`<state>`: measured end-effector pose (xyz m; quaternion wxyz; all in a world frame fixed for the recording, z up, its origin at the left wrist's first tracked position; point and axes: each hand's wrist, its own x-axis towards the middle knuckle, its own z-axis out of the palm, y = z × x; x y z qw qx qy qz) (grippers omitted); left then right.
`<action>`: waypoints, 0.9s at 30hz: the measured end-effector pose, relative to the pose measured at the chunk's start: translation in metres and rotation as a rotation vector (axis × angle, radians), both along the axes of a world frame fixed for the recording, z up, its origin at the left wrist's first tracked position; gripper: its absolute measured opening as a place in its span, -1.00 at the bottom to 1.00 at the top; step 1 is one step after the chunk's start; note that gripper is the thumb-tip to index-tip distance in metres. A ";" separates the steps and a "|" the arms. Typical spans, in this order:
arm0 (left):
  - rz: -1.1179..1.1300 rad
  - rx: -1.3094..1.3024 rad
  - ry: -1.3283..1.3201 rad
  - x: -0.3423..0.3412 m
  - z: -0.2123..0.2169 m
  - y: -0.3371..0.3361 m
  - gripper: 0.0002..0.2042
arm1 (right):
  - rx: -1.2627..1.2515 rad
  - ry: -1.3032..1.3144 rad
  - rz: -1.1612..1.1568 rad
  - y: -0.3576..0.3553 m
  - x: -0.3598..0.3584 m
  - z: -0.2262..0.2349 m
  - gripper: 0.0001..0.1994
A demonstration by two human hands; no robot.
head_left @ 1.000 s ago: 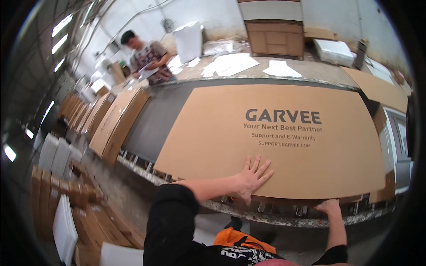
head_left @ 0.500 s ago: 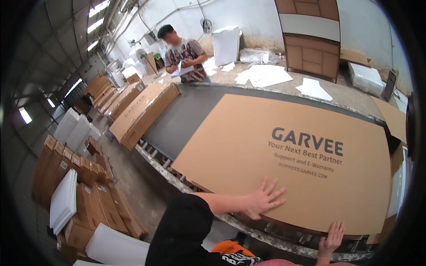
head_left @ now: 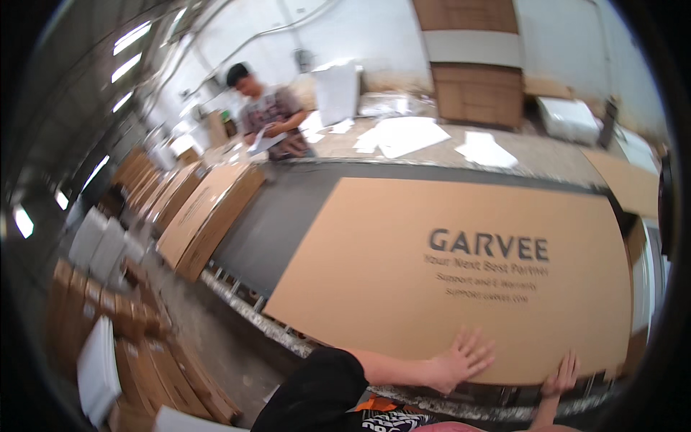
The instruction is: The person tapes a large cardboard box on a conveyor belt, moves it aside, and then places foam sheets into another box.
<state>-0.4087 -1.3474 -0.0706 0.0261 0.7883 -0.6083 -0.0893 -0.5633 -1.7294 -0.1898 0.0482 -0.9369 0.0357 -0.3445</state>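
Note:
A large flat brown cardboard carton [head_left: 389, 266] with dark print lies on the dark conveyor belt [head_left: 266, 223] in front of me. My left hand [head_left: 463, 362] rests on its top close to the near edge, fingers spread and nothing held. Farther right, my right hand [head_left: 561, 374] lies with its fingers stretched over the same near edge. Its thumb is hard to make out.
Closed cartons [head_left: 209, 216] stand in a row at the belt's left end. Behind it, a person [head_left: 270, 111] holds a white sheet. Stacked cartons [head_left: 165, 371] and white slabs [head_left: 99, 371] are at lower left. White sheets [head_left: 410, 137] lie across the belt.
The picture has shifted and blurred as my head moved. Along the carton, my left hand has slid right and closer to the near edge. My right hand is slightly farther right.

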 end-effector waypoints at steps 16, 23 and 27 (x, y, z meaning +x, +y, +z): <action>0.052 0.209 -0.203 -0.043 0.006 -0.207 0.06 | 0.301 -0.670 0.019 -0.019 0.030 0.038 -0.80; 0.047 0.150 -0.222 -0.035 0.004 -0.219 0.04 | 0.661 -0.763 -0.342 -0.074 -0.014 0.009 -0.86; 0.078 0.129 -0.220 -0.032 0.013 -0.198 0.03 | 1.103 -0.562 -0.618 -0.141 0.057 -0.021 -0.65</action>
